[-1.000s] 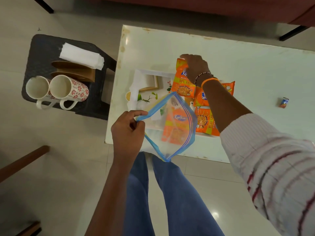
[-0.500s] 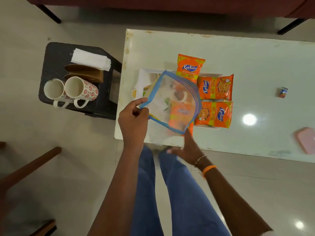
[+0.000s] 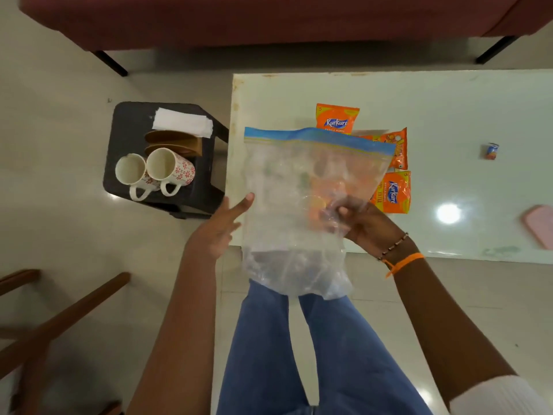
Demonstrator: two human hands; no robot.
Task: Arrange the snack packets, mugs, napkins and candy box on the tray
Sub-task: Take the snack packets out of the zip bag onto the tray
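A clear zip bag [image 3: 302, 187] with a blue top strip hangs over the table's near left corner, and an orange packet shows faintly through it. My right hand [image 3: 363, 224] grips its lower right part. My left hand [image 3: 220, 227] is open beside its left edge, fingers spread. Behind the bag lie orange snack packets [image 3: 337, 119] [image 3: 392, 193] on the tray, which the bag mostly hides. Two floral mugs [image 3: 155, 172], white napkins [image 3: 182, 125] and a brown box [image 3: 173, 143] sit on a black stool [image 3: 131, 115] left of the table.
The white table [image 3: 449, 109] also carries a small wrapped candy [image 3: 491, 151] and a pink object [image 3: 540, 224] at the right edge. A maroon sofa [image 3: 269, 19] runs along the far side. Wooden chair legs [image 3: 59, 319] stand at lower left.
My right hand came off the packets on the tray, went under the bag and took hold of it. My left hand let go of the bag's top corner. The bag now hangs flat.
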